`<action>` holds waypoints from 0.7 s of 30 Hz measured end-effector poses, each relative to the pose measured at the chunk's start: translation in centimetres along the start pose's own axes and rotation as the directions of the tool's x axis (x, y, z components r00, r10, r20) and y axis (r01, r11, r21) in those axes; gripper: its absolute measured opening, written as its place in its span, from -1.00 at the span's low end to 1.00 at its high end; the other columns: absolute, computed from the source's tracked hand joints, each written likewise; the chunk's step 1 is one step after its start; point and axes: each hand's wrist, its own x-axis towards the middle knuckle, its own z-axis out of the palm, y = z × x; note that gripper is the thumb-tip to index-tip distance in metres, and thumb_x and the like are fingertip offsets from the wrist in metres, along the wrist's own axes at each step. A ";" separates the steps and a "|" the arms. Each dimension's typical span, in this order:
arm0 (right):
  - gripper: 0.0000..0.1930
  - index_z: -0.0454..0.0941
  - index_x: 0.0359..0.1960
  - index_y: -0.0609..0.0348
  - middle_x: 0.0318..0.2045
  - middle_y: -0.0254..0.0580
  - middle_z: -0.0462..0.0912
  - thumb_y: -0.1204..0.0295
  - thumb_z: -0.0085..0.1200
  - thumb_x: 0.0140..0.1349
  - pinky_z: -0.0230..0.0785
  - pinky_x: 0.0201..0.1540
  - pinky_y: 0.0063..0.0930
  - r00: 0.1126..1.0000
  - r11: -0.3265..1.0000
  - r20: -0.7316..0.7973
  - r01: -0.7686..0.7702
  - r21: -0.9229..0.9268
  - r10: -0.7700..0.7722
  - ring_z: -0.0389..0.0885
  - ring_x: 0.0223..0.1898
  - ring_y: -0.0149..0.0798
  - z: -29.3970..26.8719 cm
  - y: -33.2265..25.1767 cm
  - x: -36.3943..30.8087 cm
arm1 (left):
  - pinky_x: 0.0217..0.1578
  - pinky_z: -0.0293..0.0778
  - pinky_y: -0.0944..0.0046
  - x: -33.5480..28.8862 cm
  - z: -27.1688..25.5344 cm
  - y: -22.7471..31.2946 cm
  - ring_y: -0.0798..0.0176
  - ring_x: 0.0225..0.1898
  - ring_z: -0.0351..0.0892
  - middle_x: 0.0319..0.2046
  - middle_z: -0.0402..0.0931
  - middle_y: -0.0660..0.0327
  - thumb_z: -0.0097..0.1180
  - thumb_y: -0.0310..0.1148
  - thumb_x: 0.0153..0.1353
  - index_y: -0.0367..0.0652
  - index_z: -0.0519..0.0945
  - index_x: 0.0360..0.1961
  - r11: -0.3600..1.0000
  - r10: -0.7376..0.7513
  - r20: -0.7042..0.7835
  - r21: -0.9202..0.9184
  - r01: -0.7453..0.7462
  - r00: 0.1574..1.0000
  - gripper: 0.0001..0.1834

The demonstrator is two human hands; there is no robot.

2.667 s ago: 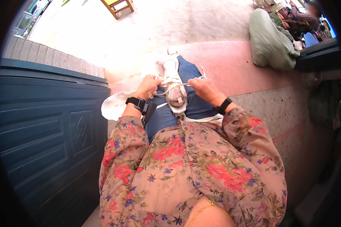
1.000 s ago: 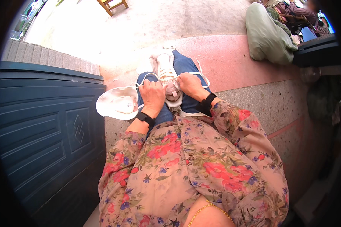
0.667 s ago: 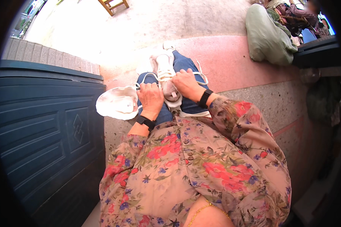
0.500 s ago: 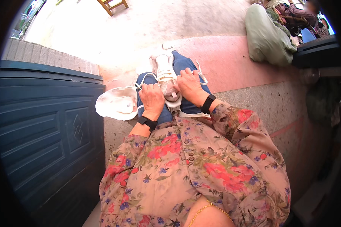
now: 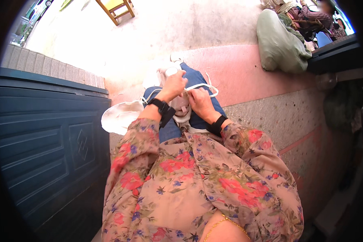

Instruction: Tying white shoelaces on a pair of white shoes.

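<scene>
A white sneaker [image 5: 171,71] with a pinkish tongue rests between my knees, its toe away from me. My left hand [image 5: 173,86] reaches across the top of the shoe, fingers bent in at the lacing; its fingertips are partly hidden. My right hand [image 5: 202,105] pinches at the eyelets, close beside the left. A white shoelace [image 5: 209,85] loops out to the right above my right hand. Another stretch of lace shows left of my left wrist. By my left knee lies a white rounded item [image 5: 119,117], too overexposed to make out.
A dark blue panelled door [image 5: 48,125] stands to my left. At the far right a stuffed pale green sack [image 5: 280,42] sits near a seated person [image 5: 316,18]. A wooden stool [image 5: 116,10] is at the far top. Pink and grey paving [image 5: 238,66] lies ahead.
My left hand has moved right and forward, from the shoe's left side to over its lacing. My right hand has shifted slightly nearer. The lace on the right now forms a wider loop.
</scene>
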 end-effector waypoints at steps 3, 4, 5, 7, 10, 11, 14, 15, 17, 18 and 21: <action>-0.87 0.41 -0.39 0.16 -0.50 -0.18 0.49 0.52 -0.05 -0.03 0.20 -0.30 -0.31 0.998 0.997 0.021 0.062 -0.052 -0.061 0.42 -0.36 -0.11 0.3 -0.2 0.2 | -0.72 0.37 0.34 1.0 0.4 0.0 0.29 -0.74 0.46 -0.55 0.52 0.02 0.04 -0.48 -0.02 -0.34 0.28 0.05 0.992 -0.125 0.226 0.038 0.119 0.966 -0.46; -0.87 0.41 -0.39 0.16 -0.50 -0.18 0.49 0.52 -0.05 -0.03 0.20 -0.30 -0.31 0.998 0.996 0.020 0.065 -0.053 -0.064 0.42 -0.36 -0.11 0.3 -0.4 0.4 | -0.81 0.22 0.45 1.2 0.5 -0.3 0.43 -0.80 0.33 -0.62 0.42 0.22 0.09 -0.50 -0.05 -0.30 0.19 0.13 0.994 -0.107 0.226 -0.008 0.111 0.968 -0.35; -0.86 0.41 -0.39 0.16 -0.51 -0.20 0.49 0.51 -0.06 -0.04 0.20 -0.30 -0.32 0.988 0.985 0.000 0.154 -0.081 -0.154 0.43 -0.36 -0.13 0.3 -0.6 0.6 | -0.81 0.22 0.45 1.3 0.4 -0.7 0.43 -0.80 0.33 -0.62 0.42 0.22 0.09 -0.50 -0.05 -0.30 0.19 0.13 0.994 -0.107 0.222 -0.008 0.112 0.969 -0.35; -0.85 0.41 -0.38 0.16 -0.52 -0.21 0.49 0.50 -0.06 -0.05 0.21 -0.31 -0.34 0.973 0.968 -0.024 0.226 -0.108 -0.230 0.43 -0.37 -0.15 -0.3 -1.2 0.9 | -0.80 0.21 0.45 0.6 -0.1 0.0 0.44 -0.78 0.32 -0.64 0.40 0.24 0.09 -0.50 -0.04 -0.30 0.20 0.13 0.933 -0.146 0.209 -0.296 0.205 0.967 -0.36; -0.85 0.44 -0.41 0.14 -0.46 -0.22 0.49 0.45 -0.04 -0.08 0.16 -0.32 -0.43 0.918 0.851 0.335 0.343 -0.399 -0.213 0.40 -0.31 -0.25 -0.9 -1.5 2.0 | -0.80 0.16 0.47 -0.1 -2.2 0.5 0.47 -0.76 0.27 -0.67 0.34 0.27 0.07 -0.49 0.03 -0.30 0.09 0.17 0.848 -0.173 0.251 -0.454 0.273 0.952 -0.33; -0.85 0.44 -0.41 0.14 -0.46 -0.22 0.49 0.45 -0.04 -0.08 0.16 -0.32 -0.43 0.919 0.852 0.332 0.339 -0.398 -0.211 0.40 -0.31 -0.25 -1.0 -1.7 2.3 | -0.80 0.14 0.48 -0.3 -2.8 0.5 0.48 -0.75 0.25 -0.67 0.32 0.28 0.06 -0.49 0.06 -0.30 0.05 0.18 0.772 -0.175 0.292 -0.552 0.315 0.940 -0.33; -0.89 0.48 -0.51 0.11 -0.39 -0.25 0.44 0.41 -0.05 -0.10 0.11 -0.28 -0.42 0.892 0.774 0.373 0.420 -0.473 -0.256 0.34 -0.25 -0.29 -1.6 -2.3 3.4 | -0.81 0.13 0.50 -1.1 -3.4 0.7 0.49 -0.73 0.24 -0.64 0.31 0.30 0.11 -0.50 0.05 -0.30 0.06 0.15 0.727 -0.217 0.231 -0.610 0.315 0.948 -0.33; -0.89 0.48 -0.51 0.11 -0.39 -0.25 0.44 0.41 -0.05 -0.10 0.11 -0.28 -0.42 0.893 0.774 0.370 0.420 -0.474 -0.258 0.34 -0.25 -0.29 -1.6 -2.0 3.3 | -0.81 0.13 0.50 -1.2 -3.6 1.0 0.49 -0.72 0.25 -0.62 0.33 0.29 0.14 -0.50 0.02 -0.32 0.10 0.14 0.690 -0.250 0.171 -0.659 0.300 0.953 -0.33; -0.87 0.49 -0.48 0.09 -0.36 -0.26 0.42 0.41 -0.05 -0.10 0.10 -0.29 -0.43 0.862 0.804 0.326 0.490 -0.336 -0.389 0.33 -0.26 -0.28 -1.9 -1.2 2.9 | -0.80 0.16 0.52 -0.9 -3.5 1.7 0.49 -0.70 0.28 -0.59 0.37 0.25 0.16 -0.52 -0.01 -0.35 0.12 0.10 0.660 -0.229 0.156 -0.701 0.271 0.961 -0.35; -0.89 0.47 -0.47 0.08 -0.38 -0.26 0.40 0.44 -0.06 -0.08 0.13 -0.24 -0.42 0.867 0.822 0.265 0.489 -0.293 -0.421 0.34 -0.27 -0.26 -2.5 -1.5 2.9 | -0.80 0.17 0.52 -0.6 -3.3 1.9 0.49 -0.70 0.29 -0.58 0.39 0.23 0.17 -0.53 -0.01 -0.37 0.13 0.08 0.652 -0.235 0.156 -0.707 0.275 0.959 -0.35; -0.92 0.41 -0.47 0.08 -0.39 -0.25 0.39 0.48 -0.08 -0.05 0.15 -0.15 -0.38 0.818 0.823 -0.095 0.559 -0.101 -0.567 0.34 -0.28 -0.25 -5.7 -5.5 4.7 | -0.80 0.17 0.53 0.4 -1.8 1.0 0.49 -0.72 0.29 -0.60 0.40 0.23 0.19 -0.53 -0.04 -0.38 0.13 0.07 0.643 -0.229 0.156 -0.716 0.270 0.961 -0.33</action>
